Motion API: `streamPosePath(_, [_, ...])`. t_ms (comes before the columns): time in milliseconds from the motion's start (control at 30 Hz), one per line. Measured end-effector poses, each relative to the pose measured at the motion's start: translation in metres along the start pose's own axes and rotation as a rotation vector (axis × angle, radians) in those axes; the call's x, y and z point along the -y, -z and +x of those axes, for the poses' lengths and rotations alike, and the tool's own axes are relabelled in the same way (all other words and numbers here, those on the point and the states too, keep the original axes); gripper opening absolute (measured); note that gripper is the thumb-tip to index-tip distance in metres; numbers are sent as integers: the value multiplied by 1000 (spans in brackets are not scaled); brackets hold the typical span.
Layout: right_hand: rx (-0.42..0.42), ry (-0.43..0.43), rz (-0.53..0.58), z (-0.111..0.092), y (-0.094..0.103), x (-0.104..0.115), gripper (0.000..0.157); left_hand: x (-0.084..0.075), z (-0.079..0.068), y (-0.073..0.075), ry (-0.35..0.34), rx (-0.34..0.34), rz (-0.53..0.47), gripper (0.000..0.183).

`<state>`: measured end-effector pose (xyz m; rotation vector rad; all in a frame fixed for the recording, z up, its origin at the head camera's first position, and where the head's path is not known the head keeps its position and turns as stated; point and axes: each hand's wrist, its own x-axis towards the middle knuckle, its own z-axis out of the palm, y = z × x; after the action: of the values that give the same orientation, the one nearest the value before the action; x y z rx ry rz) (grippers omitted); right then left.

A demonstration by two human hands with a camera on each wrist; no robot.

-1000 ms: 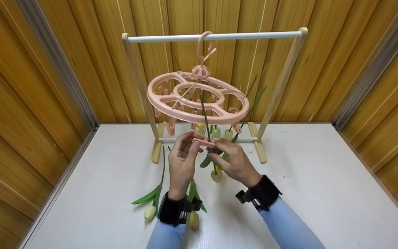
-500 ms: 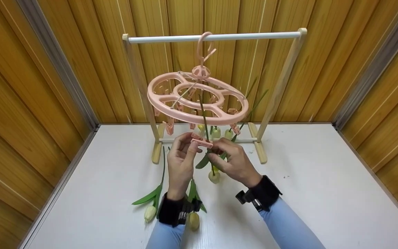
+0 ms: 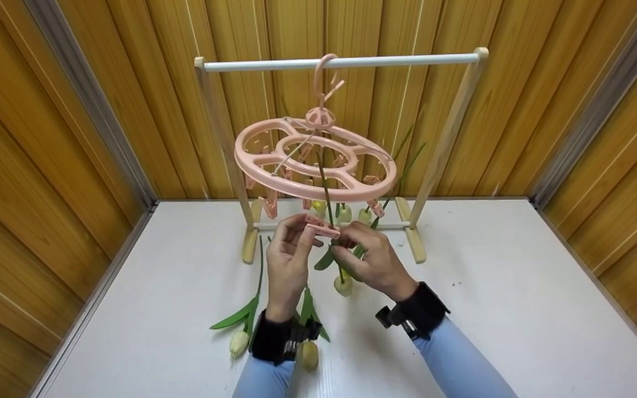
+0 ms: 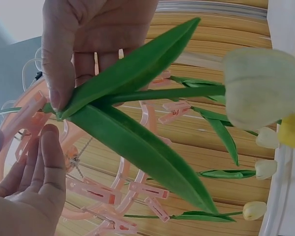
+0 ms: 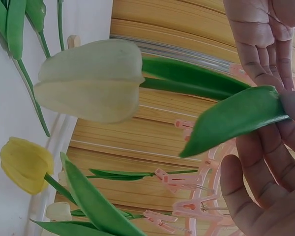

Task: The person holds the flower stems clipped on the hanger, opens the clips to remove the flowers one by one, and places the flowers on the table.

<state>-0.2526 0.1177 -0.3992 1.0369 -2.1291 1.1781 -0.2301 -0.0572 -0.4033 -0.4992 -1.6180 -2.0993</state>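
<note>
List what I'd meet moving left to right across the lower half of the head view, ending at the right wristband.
Lying white bloom → left grip → held tulip's white bloom → right wristband.

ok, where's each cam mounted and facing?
Head: on the head, facing forward and down at the pink hanger; left grip, right grip, blue sleeves show.
Left wrist: on that wrist, facing the held clip and white tulip; both grips partly show.
Right wrist: on that wrist, facing the same tulip; both grips partly show.
Shared: both wrist views show that tulip.
</note>
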Motion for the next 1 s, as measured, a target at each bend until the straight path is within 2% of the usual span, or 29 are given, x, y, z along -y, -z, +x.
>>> streamPosePath(467, [-85,8,-49,-2,-3,1,12,-1,-1,-1,11,-16,10,28])
streamPosePath(1000, [-105,15,-34,-2,-2,2,10,0,-1,0,-2,-12,25,26])
